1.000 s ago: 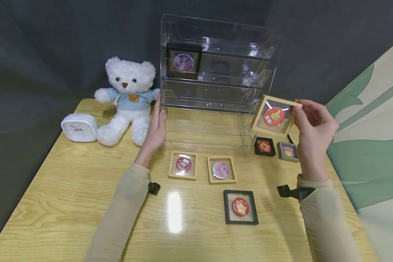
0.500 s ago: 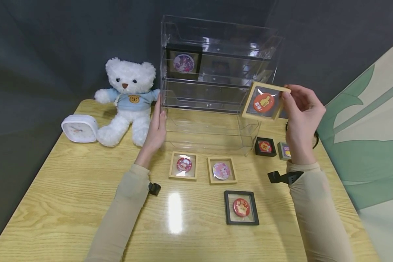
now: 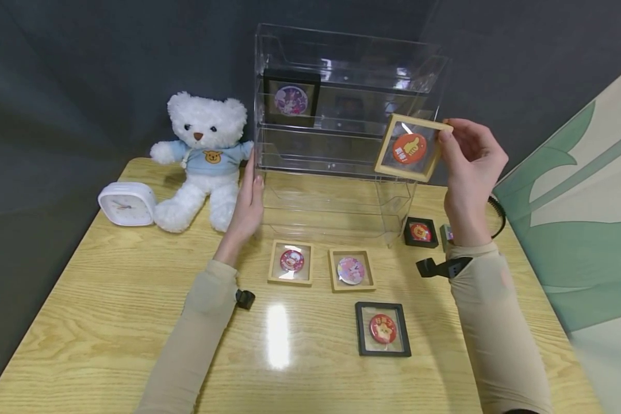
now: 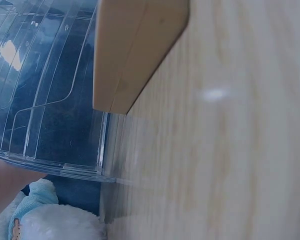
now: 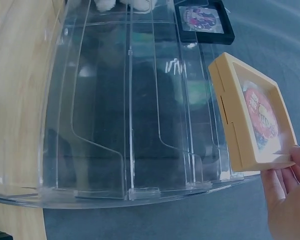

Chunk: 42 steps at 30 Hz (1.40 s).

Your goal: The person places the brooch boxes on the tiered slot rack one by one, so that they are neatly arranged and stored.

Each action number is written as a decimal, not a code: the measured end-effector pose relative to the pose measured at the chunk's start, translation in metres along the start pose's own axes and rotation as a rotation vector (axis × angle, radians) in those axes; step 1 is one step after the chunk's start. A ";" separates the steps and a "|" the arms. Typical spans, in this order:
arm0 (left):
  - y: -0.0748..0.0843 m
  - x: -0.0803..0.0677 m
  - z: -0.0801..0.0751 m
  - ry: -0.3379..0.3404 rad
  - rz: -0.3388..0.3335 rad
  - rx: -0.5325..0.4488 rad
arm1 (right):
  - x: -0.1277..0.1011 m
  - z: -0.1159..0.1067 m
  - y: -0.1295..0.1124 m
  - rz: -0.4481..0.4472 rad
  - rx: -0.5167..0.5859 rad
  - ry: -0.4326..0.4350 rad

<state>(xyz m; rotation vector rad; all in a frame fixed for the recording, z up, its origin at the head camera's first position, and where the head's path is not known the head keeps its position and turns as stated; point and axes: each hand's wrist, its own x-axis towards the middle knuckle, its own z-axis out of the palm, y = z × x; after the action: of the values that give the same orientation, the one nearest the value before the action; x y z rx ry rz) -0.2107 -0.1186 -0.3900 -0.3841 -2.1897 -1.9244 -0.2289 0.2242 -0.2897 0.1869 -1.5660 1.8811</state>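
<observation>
My right hand [image 3: 473, 175] pinches the right edge of a light wood-coloured display frame [image 3: 402, 172], thumb in front and fingers behind. Inside the frame is a round red badge [image 3: 410, 149] with a yellow thumbs-up. The frame is held up, slightly tilted, overlapping the right end of a clear tiered rack [image 3: 321, 198] in the head view. In the right wrist view, the frame [image 5: 230, 115] stands apart from the black-framed badge [image 5: 205, 22] on the rack. My left hand [image 3: 248, 201] lies with straight fingers along the rack's left side.
Two wood-coloured frames [image 3: 291, 281] [image 3: 352, 287] and a black frame [image 3: 384, 352] lie on the table before the rack. Small black [image 3: 421, 232] and green boxes [image 3: 447, 234] sit right of it. A white teddy bear [image 3: 199, 184] and a white clock [image 3: 127, 204] are left.
My right hand has carried the wood-coloured frame up and to the left, closer to the rack's right end. My left hand has stayed at the rack's side.
</observation>
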 end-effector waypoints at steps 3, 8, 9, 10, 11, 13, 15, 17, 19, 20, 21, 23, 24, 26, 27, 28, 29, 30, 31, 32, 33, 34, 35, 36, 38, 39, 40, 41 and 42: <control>0.000 0.000 0.000 0.002 -0.003 0.008 | 0.003 0.004 0.001 -0.026 -0.015 -0.006; 0.000 0.000 0.000 0.010 -0.013 0.024 | 0.009 0.015 0.001 -0.069 -0.019 -0.013; 0.000 0.000 0.001 0.010 -0.013 0.024 | 0.010 0.017 0.001 -0.081 -0.025 -0.018; 0.000 0.000 0.001 0.009 -0.013 0.024 | 0.010 0.019 0.002 -0.087 -0.027 -0.021; 0.000 0.000 0.001 0.008 -0.010 0.021 | 0.011 0.021 0.002 -0.090 -0.028 -0.023; 0.001 0.000 0.001 0.005 -0.001 0.017 | 0.011 0.024 0.001 -0.092 -0.026 -0.023; 0.001 0.000 0.001 0.004 0.005 0.014 | 0.012 0.027 0.002 -0.085 -0.027 -0.021; 0.000 0.000 0.002 0.002 0.008 0.010 | 0.013 0.029 0.002 -0.076 -0.023 -0.013; 0.000 0.000 0.002 0.001 0.009 0.006 | 0.015 0.031 0.002 -0.084 -0.026 -0.012; 0.000 0.000 0.002 0.001 0.008 0.004 | 0.015 0.031 0.003 -0.104 -0.041 -0.020; 0.000 0.000 0.002 0.001 0.006 0.002 | 0.016 0.032 0.003 -0.115 -0.046 -0.027; 0.000 0.000 0.002 0.001 0.005 0.001 | 0.017 0.034 0.004 -0.152 -0.072 -0.046; -0.001 0.001 0.002 0.003 0.005 0.003 | 0.018 0.034 0.004 -0.154 -0.066 -0.051; -0.001 0.001 0.001 0.006 0.001 0.007 | 0.019 0.036 0.005 -0.144 -0.048 -0.053; -0.001 0.001 0.001 0.008 0.000 0.010 | 0.019 0.037 0.004 -0.130 -0.035 -0.049; -0.001 0.001 0.001 0.008 -0.001 0.013 | 0.020 0.038 0.003 -0.117 -0.021 -0.044; -0.001 0.001 0.001 0.009 -0.001 0.016 | 0.020 0.039 0.002 -0.107 -0.009 -0.038; -0.001 0.001 0.001 0.009 0.000 0.017 | 0.020 0.041 0.000 -0.094 0.008 -0.033; -0.001 0.001 0.001 0.008 0.001 0.018 | 0.021 0.042 0.000 -0.088 0.016 -0.030; -0.001 0.001 0.001 0.007 0.003 0.020 | 0.022 0.043 0.000 -0.111 0.002 -0.042; -0.001 0.000 0.001 0.007 0.005 0.021 | 0.022 0.044 0.000 -0.115 0.005 -0.044; -0.001 0.000 0.001 0.006 0.006 0.021 | 0.023 0.045 0.000 -0.135 -0.005 -0.053; 0.000 0.000 0.001 0.005 0.008 0.021 | 0.024 0.047 0.001 -0.156 -0.018 -0.061; 0.000 0.000 0.001 0.005 0.010 0.023 | 0.025 0.047 0.003 -0.172 -0.025 -0.068; 0.001 0.000 0.001 0.006 0.009 0.028 | 0.027 0.051 0.004 -0.179 -0.030 -0.068; 0.001 0.000 0.001 0.006 0.007 0.028 | 0.027 0.053 0.003 -0.161 -0.018 -0.058; 0.001 0.000 0.001 0.006 0.005 0.030 | 0.028 0.055 0.003 -0.159 -0.021 -0.056; 0.001 0.000 0.001 0.006 0.004 0.032 | 0.028 0.057 0.002 -0.144 -0.011 -0.047; 0.001 0.000 0.002 0.006 0.002 0.035 | 0.029 0.060 0.000 -0.129 -0.001 -0.037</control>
<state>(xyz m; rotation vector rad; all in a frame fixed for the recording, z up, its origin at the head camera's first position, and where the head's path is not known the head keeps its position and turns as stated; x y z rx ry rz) -0.2101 -0.1170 -0.3890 -0.3736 -2.2153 -1.8813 -0.2688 0.1811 -0.2593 0.3166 -1.5422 1.7860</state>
